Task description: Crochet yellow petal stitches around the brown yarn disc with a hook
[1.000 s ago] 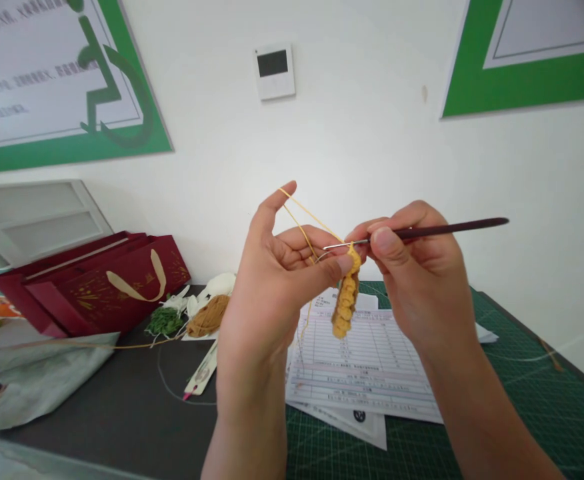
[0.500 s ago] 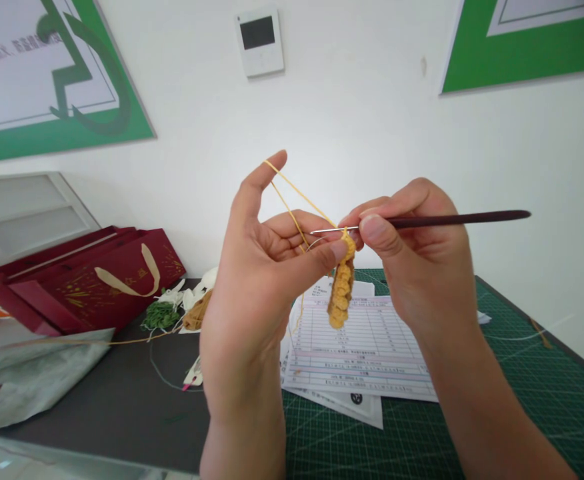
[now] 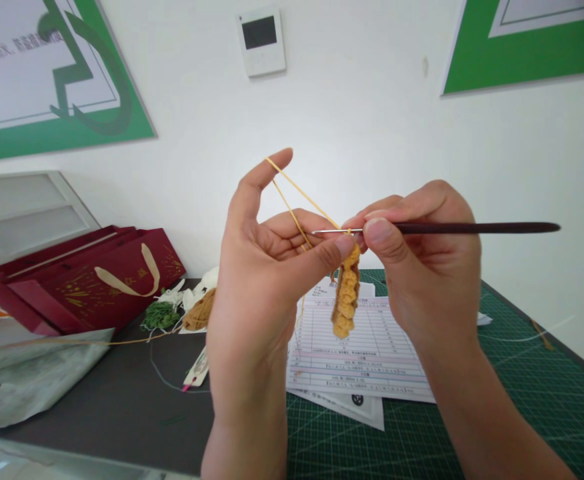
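Observation:
A narrow yellow crochet piece point(image 3: 345, 300) with brownish edges hangs between my hands, its top pinched by the thumb and fingers of my left hand point(image 3: 267, 260). Yellow yarn point(image 3: 305, 193) loops over the raised left index finger and runs down to the top of the piece. My right hand point(image 3: 427, 260) grips a crochet hook point(image 3: 477, 228) with a dark handle. The hook's thin metal shaft passes through a loop at the top of the piece, its tip pointing left, just above the left thumb.
Printed sheets point(image 3: 357, 360) lie on a green cutting mat point(image 3: 512, 407) below my hands. At the left are a dark red bag point(image 3: 117, 280), green yarn point(image 3: 161, 315), brown yarn point(image 3: 199, 312) and a grey-green cloth point(image 3: 47, 377). A white wall stands behind.
Both hands have shifted slightly right. The hook's handle end has moved right and down, so the hook lies more level. The crochet piece hangs a little further right and lower.

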### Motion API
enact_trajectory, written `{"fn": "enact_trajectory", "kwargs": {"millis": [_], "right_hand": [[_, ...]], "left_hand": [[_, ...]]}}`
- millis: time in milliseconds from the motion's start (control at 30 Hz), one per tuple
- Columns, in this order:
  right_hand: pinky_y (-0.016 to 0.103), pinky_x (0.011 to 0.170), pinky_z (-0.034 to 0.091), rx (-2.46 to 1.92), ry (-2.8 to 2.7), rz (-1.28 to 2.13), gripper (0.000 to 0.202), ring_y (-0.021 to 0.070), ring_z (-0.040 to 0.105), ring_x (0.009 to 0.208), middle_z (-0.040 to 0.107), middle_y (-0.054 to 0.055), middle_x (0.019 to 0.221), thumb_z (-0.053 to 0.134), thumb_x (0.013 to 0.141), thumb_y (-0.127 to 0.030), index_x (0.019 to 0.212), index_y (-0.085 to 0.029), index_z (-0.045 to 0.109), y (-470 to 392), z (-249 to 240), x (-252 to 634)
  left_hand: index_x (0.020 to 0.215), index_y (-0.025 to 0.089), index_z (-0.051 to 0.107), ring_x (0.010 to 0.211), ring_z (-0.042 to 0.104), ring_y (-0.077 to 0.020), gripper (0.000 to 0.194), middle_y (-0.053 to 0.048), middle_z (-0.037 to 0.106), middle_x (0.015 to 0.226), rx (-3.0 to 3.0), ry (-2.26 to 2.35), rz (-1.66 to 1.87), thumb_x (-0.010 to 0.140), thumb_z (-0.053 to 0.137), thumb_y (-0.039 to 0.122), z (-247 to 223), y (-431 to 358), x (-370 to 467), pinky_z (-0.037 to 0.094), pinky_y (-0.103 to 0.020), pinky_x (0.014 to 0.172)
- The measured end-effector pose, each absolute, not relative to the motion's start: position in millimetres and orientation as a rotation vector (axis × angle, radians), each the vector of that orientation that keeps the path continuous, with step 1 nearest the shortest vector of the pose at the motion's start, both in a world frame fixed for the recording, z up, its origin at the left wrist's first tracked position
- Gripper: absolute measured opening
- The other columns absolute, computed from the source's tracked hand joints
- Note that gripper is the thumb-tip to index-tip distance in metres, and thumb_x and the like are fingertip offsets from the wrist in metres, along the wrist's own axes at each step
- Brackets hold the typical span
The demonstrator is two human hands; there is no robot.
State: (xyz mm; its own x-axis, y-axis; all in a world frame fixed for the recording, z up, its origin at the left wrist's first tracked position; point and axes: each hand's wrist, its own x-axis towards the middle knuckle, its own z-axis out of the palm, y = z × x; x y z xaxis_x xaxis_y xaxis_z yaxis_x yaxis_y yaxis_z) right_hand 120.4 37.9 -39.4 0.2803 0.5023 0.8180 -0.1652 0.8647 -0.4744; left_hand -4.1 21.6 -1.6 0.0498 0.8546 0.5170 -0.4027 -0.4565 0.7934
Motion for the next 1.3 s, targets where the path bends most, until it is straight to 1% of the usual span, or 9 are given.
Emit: {"fn": "enact_trajectory", "kwargs": {"millis": [167, 300, 467, 567, 733, 867, 1100, 1233, 1300], "right_hand": [[0.036, 0.074, 0.058, -0.352, -1.196, 0.41, 0.011, 0.0174, 0.068, 0.078, 0.067, 0.0, 0.084, 0.076, 0.089, -0.025, 0.085, -0.029, 0.066, 40, -41, 119], [0.035, 0.074, 0.058, -0.347, -1.185, 0.396, 0.011, 0.0171, 0.068, 0.079, 0.066, 0.0, 0.084, 0.076, 0.089, -0.025, 0.085, -0.028, 0.066, 40, -41, 118], [0.035, 0.076, 0.058, -0.336, -1.177, 0.398, 0.013, 0.017, 0.069, 0.081, 0.066, -0.001, 0.085, 0.074, 0.09, -0.02, 0.086, -0.029, 0.066, 38, -40, 117], [0.035, 0.076, 0.058, -0.32, -1.165, 0.413, 0.013, 0.0173, 0.069, 0.081, 0.067, 0.0, 0.085, 0.073, 0.09, -0.018, 0.086, -0.029, 0.066, 37, -40, 117], [0.035, 0.076, 0.059, -0.326, -1.161, 0.418, 0.014, 0.0171, 0.07, 0.081, 0.068, -0.001, 0.085, 0.072, 0.091, -0.019, 0.086, -0.03, 0.065, 37, -40, 116], [0.033, 0.074, 0.057, -0.236, -1.166, 0.471, 0.013, 0.0158, 0.069, 0.083, 0.07, -0.001, 0.085, 0.072, 0.092, -0.017, 0.087, -0.028, 0.066, 38, -40, 115], [0.028, 0.074, 0.055, -0.208, -1.214, 0.566, 0.008, 0.0132, 0.067, 0.084, 0.07, 0.0, 0.091, 0.072, 0.092, -0.018, 0.094, -0.024, 0.067, 46, -44, 119], [0.026, 0.069, 0.055, -0.261, -1.28, 0.464, 0.004, 0.013, 0.065, 0.082, 0.067, 0.001, 0.089, 0.069, 0.094, -0.019, 0.092, -0.022, 0.068, 47, -44, 124], [0.028, 0.068, 0.056, -0.316, -1.339, 0.303, 0.007, 0.0141, 0.066, 0.082, 0.067, 0.001, 0.088, 0.068, 0.093, -0.015, 0.092, -0.022, 0.068, 46, -44, 128]], "left_hand": [[0.142, 0.027, 0.049, 0.066, 0.069, -0.017, 0.082, 0.005, 0.069, 0.071, 1.302, 0.46, 1.548, 0.072, 0.078, -0.005, -2, 23, -4, 0.056, -0.032, 0.069], [0.138, 0.029, 0.053, 0.067, 0.07, -0.0175, 0.08, 0.005, 0.069, 0.071, 1.291, 0.494, 1.544, 0.071, 0.08, -0.003, -3, 23, -4, 0.056, -0.033, 0.07], [0.145, 0.027, 0.046, 0.073, 0.071, -0.0162, 0.082, 0.003, 0.071, 0.077, 1.397, 0.457, 1.532, 0.075, 0.08, 0.0, -5, 24, -7, 0.057, -0.028, 0.073], [0.145, 0.029, 0.045, 0.075, 0.071, -0.017, 0.083, 0.003, 0.071, 0.079, 1.404, 0.471, 1.513, 0.076, 0.082, 0.002, -6, 24, -8, 0.058, -0.029, 0.074], [0.144, 0.028, 0.048, 0.072, 0.071, -0.016, 0.082, 0.003, 0.074, 0.076, 1.379, 0.462, 1.519, 0.074, 0.084, 0.004, -6, 25, -8, 0.058, -0.028, 0.072], [0.144, 0.027, 0.048, 0.068, 0.071, -0.0163, 0.09, 0.003, 0.073, 0.074, 1.353, 0.467, 1.534, 0.067, 0.086, -0.001, -4, 24, -7, 0.058, -0.028, 0.068], [0.147, 0.026, 0.046, 0.064, 0.069, -0.0139, 0.091, 0.002, 0.073, 0.073, 1.314, 0.458, 1.568, 0.069, 0.084, -0.002, -4, 25, -7, 0.058, -0.024, 0.065], [0.148, 0.028, 0.044, 0.066, 0.068, -0.0127, 0.094, 0.003, 0.073, 0.073, 1.318, 0.479, 1.591, 0.069, 0.085, 0.0, -4, 27, -9, 0.057, -0.022, 0.067], [0.149, 0.029, 0.042, 0.067, 0.068, -0.0125, 0.096, 0.002, 0.074, 0.074, 1.323, 0.479, 1.595, 0.069, 0.086, 0.0, -4, 26, -9, 0.056, -0.022, 0.067]]}}
